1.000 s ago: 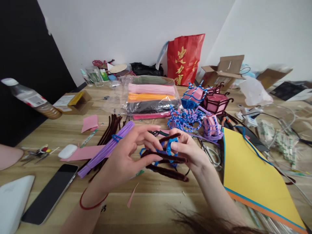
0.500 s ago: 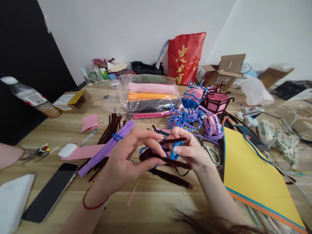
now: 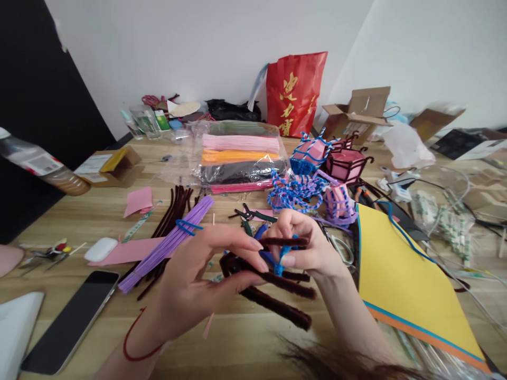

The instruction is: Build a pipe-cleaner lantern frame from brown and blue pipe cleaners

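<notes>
Both my hands work over the wooden table on a small frame of dark brown pipe cleaners. My left hand pinches the left end of the brown stems between thumb and fingers. My right hand pinches a blue pipe cleaner that is wound around the brown stems. Just left of my left hand lies a bundle of purple pipe cleaners tied with a blue one, on top of loose brown stems.
A phone and a white earbud case lie at the left. Yellow card covers the right. Behind are packed pipe cleaners in plastic, woven blue and pink baskets, pliers, a red bag, boxes, a bottle.
My right hand has drawn the blue pipe cleaner tighter around the brown stems, its loop shrinking. Both hands and the frame sit slightly lower; the camera shifted a little.
</notes>
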### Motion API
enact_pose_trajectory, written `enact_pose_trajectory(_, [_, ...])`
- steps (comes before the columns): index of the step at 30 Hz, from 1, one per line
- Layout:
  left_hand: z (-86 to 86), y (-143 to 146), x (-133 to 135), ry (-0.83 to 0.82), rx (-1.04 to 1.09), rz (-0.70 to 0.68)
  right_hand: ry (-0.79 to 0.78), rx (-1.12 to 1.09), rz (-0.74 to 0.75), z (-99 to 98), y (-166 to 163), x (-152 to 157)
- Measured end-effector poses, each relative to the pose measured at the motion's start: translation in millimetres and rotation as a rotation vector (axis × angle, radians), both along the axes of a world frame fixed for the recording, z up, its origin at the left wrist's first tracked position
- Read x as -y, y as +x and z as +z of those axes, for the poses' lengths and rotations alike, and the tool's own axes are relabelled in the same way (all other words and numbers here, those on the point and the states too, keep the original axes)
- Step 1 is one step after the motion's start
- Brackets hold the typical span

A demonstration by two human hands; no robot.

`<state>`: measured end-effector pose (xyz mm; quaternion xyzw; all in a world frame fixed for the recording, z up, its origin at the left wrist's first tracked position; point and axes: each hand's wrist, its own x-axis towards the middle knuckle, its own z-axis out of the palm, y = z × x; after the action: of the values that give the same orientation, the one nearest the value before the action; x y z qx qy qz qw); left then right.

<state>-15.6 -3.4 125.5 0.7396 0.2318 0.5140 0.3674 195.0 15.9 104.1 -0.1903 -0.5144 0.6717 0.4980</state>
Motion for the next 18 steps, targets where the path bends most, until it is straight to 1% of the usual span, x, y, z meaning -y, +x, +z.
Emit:
enact_pose_trajectory(9, [4.0,1.6,0.9,-0.032,-0.02,-0.012,0.04,-0.021,0.022,-0.1,1.2,2.1])
enact_pose_trajectory(13, [3.6,2.1,1.3,-0.031,0.007,-0.01,0.038,-0.015,0.023,0.0,1.0,2.5])
enact_pose_trajectory(18, [6.2,2.8,0.7,-0.028,-0.017,-0.023,0.03,-0.033,0.043,0.3,0.9,3.3])
